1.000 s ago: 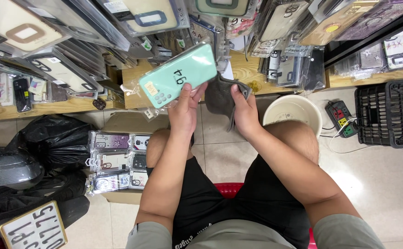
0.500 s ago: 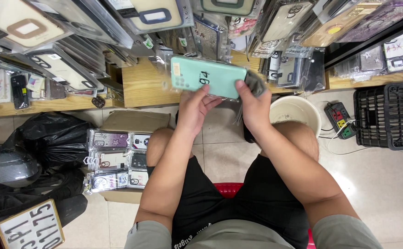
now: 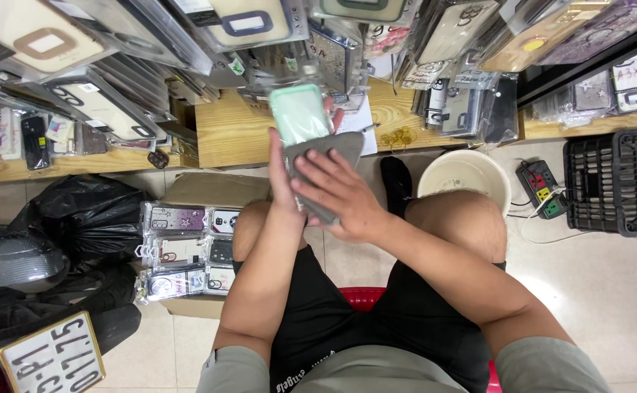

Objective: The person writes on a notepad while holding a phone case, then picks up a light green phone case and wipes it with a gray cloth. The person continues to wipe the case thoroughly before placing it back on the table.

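Left hand (image 3: pixel 281 182) fingers closed round the lower part of a mint-green phone case (image 3: pixel 300 115), held above the knees. Right hand (image 3: pixel 340 193) fingers spread flat, pressing a grey cloth (image 3: pixel 326 164) against the case. Case blurred; long axis runs roughly away from the person, far end toward the hanging packaged cases (image 3: pixel 100 109). Wooden bench (image 3: pixel 235 131) beyond the hands. Pale tiled floor (image 3: pixel 588 291) carries a cream bucket (image 3: pixel 464 178), power strip (image 3: pixel 539 188), black crate (image 3: pixel 617 182), black bag (image 3: pixel 85 218), box of cases (image 3: pixel 187 247).
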